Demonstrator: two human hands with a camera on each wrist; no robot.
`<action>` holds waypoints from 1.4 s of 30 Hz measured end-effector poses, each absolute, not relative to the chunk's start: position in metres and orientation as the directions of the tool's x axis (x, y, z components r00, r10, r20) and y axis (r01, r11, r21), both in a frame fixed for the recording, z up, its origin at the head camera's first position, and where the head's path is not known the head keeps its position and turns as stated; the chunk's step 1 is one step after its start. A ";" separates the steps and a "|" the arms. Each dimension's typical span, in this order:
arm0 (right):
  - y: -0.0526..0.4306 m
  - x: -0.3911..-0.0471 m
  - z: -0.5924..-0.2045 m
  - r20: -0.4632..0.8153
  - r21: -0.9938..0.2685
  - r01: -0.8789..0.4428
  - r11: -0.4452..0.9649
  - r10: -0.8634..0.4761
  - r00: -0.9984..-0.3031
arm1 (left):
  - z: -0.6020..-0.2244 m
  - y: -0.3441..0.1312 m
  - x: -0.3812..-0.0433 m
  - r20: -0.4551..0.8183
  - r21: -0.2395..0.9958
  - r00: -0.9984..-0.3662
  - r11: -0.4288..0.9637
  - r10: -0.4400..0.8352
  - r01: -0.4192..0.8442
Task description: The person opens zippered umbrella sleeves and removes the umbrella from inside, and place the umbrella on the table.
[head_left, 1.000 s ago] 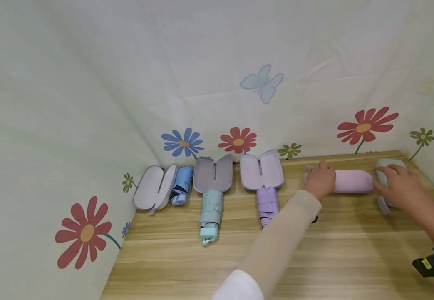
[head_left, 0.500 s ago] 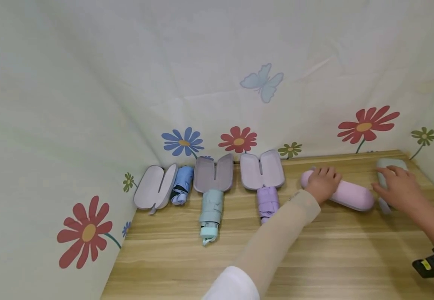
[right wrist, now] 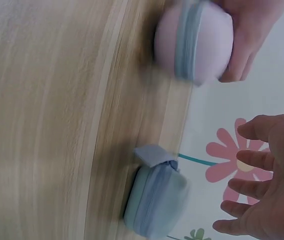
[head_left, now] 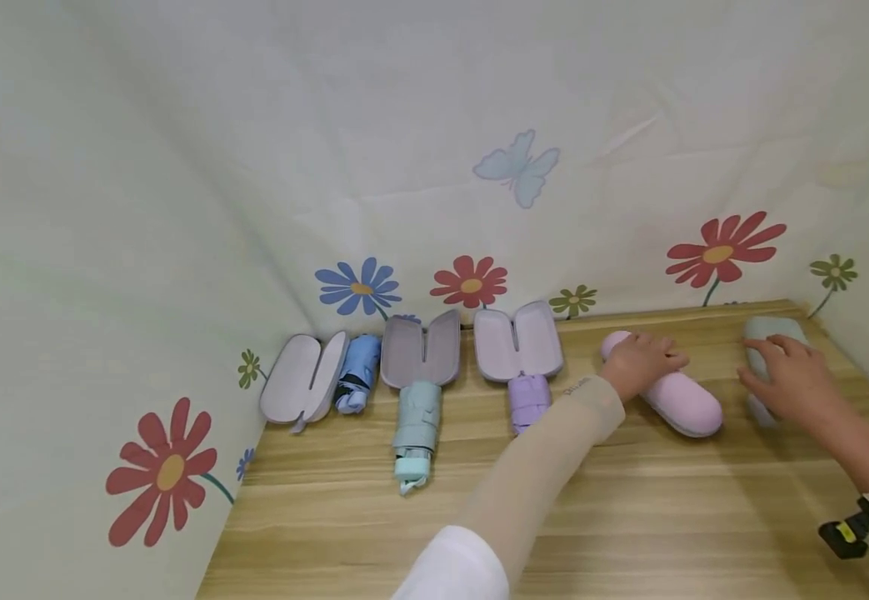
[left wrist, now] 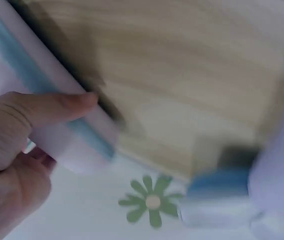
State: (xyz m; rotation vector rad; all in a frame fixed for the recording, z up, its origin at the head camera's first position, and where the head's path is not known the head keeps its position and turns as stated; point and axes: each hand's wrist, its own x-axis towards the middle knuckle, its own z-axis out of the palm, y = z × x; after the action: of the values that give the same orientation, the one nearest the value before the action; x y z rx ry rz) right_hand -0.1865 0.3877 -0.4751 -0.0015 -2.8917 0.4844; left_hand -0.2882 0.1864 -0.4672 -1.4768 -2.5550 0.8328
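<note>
A rounded pink zip case (head_left: 685, 404) lies slantwise on the right part of the wooden table, its near end pointing toward the lower right. My left hand (head_left: 638, 365) grips it near its far end; in the left wrist view the thumb (left wrist: 66, 106) presses along its blue-grey zip band. My right hand (head_left: 794, 375) hovers over a mint zip case (head_left: 773, 328), covering part of it. In the right wrist view that hand's fingers (right wrist: 252, 187) are spread with nothing between them, apart from the mint case's grey tab (right wrist: 154, 154).
Three unzipped cases, one at left (head_left: 289, 379), a grey one (head_left: 402, 354) and a pale one (head_left: 496, 350), lie along the back wall. Folded umbrellas lie by them: blue (head_left: 359, 362), teal (head_left: 417, 412) and purple (head_left: 528, 400). My left sleeve (head_left: 539, 475) partly covers the purple one.
The pink case has turned from lying level to slantwise, its right end swinging toward me, as my left hand turned with it. The right hand has stayed nearly in place over the mint case.
</note>
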 end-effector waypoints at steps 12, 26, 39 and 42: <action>0.395 -0.179 -0.471 0.201 -0.331 -0.037 0.943 0.032 -0.979 | -0.456 0.184 -0.289 -0.214 -0.219 -0.702 0.667 0.679 0.712; 0.381 -0.187 -0.473 0.209 -0.355 -0.058 0.933 0.019 -0.978 | -0.464 0.215 -0.254 -0.117 -0.025 -0.949 0.954 0.294 0.299; 0.374 -0.191 -0.480 0.237 -0.366 -0.086 0.927 0.003 -0.972 | -0.460 0.213 -0.256 -0.154 -0.003 -0.876 0.887 0.456 0.462; 0.374 -0.191 -0.480 0.231 -0.359 -0.083 0.930 0.003 -0.973 | -0.460 0.210 -0.260 -0.170 -0.007 -0.851 0.862 0.498 0.506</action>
State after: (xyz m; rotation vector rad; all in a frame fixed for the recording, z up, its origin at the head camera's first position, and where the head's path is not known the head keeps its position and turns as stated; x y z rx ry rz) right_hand -0.1913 0.3740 -0.4796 0.0596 -2.8591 0.5470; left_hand -0.2597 0.2101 -0.4596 -0.8654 -3.1880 0.0845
